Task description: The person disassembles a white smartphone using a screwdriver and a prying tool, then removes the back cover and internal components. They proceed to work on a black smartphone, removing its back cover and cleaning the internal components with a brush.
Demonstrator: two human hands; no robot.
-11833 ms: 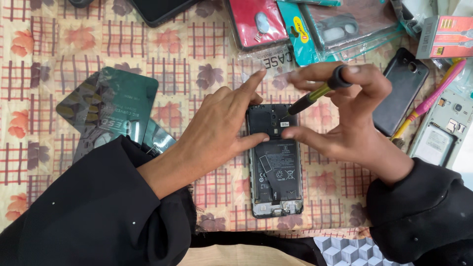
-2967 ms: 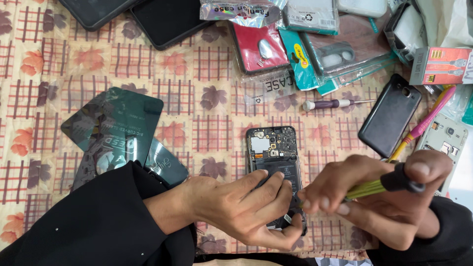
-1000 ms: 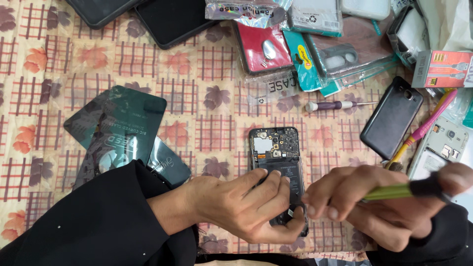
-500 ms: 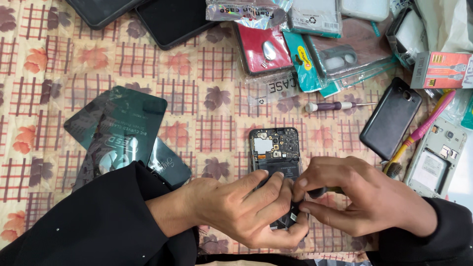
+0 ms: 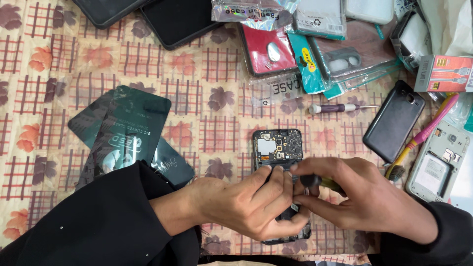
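Left hand (image 5: 246,207) presses down on the opened phone (image 5: 278,148); right hand (image 5: 362,199) is clamped on a screwdriver (image 5: 315,181) at the phone's middle. A slipping tip could gouge the exposed board, and a freed screw might vanish into the patterned cloth (image 5: 64,64).

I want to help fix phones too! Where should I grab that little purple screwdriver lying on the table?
Grab the purple screwdriver by its thick purple handle, from above. It lies flat, handle pointing left and thin metal tip pointing right, with bare tablecloth around it.

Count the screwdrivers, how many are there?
2: a purple-handled screwdriver lying on the cloth, and a yellow-and-black screwdriver in the right hand. Others may be hidden.
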